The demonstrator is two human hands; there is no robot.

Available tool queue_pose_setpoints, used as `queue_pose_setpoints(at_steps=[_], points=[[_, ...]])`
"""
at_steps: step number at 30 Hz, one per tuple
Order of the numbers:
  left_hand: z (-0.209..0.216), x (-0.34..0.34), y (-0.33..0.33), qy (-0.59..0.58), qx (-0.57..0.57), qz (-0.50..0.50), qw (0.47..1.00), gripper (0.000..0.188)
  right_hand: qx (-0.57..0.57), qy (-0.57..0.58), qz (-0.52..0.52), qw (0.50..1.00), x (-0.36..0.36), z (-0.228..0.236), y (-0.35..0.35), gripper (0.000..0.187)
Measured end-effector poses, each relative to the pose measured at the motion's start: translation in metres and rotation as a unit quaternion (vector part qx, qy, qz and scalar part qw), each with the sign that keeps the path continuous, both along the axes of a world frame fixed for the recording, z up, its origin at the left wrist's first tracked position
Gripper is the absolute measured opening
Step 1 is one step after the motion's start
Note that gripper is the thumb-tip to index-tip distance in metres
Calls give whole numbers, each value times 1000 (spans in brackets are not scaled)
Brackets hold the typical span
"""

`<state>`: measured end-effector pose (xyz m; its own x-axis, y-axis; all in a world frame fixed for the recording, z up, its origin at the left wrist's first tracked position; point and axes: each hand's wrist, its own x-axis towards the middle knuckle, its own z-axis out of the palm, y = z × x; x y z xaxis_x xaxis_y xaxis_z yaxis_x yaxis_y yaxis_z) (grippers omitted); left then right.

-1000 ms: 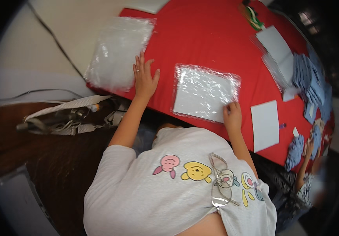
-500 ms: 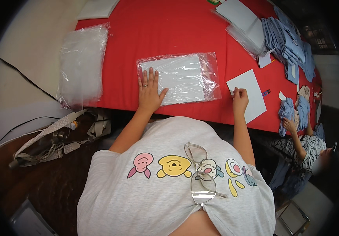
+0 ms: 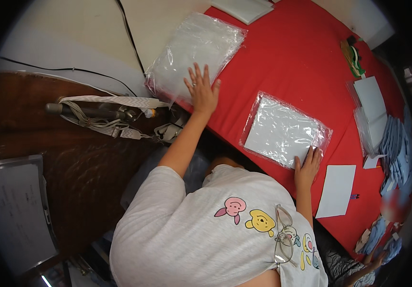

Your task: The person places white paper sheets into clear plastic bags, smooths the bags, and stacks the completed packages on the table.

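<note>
My left hand (image 3: 202, 92) is open with its fingers spread, at the near edge of a stack of clear plastic bags (image 3: 199, 48). Whether it presses on the bags or hovers just over them, I cannot tell. Nothing is gripped in it. My right hand (image 3: 308, 167) rests with fingers apart on the near right corner of a clear plastic sleeve with a white board or sheet (image 3: 282, 131) inside. That sleeve lies flat on the red-covered table (image 3: 263, 62). Right of my right hand lies a loose white sheet (image 3: 337, 189), with small dark pens (image 3: 355, 196) beside it.
At the far right are white sheets (image 3: 371, 98), blue folded garments (image 3: 397, 148) and a green roll-like item (image 3: 356, 60). Another person's hand (image 3: 377, 260) is near more garments (image 3: 372, 237). A strap with cables (image 3: 105, 110) and a whiteboard (image 3: 17, 210) are left, below the table.
The view has swung left. My left hand has moved off the sleeved sheet to the stack of plastic bags. My right hand has left the loose white sheet and now lies on the sleeve.
</note>
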<state>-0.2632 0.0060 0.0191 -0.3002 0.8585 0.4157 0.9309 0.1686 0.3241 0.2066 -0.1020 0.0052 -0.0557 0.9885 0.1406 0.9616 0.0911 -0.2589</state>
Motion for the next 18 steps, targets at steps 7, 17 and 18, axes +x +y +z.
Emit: queue_pose_setpoints(at_steps=[7, 17, 18], points=[[-1, -67, 60, -146, -138, 69, 977, 84, -23, -42, 22, 999, 6, -4, 1, 75], [17, -14, 108, 28, -93, 30, 995, 103, -44, -63, -2, 997, 0, 0, 0, 76], [22, -11, 103, 34, -76, 7, 996, 103, -50, -63, -11, 997, 0, -1, -3, 76]])
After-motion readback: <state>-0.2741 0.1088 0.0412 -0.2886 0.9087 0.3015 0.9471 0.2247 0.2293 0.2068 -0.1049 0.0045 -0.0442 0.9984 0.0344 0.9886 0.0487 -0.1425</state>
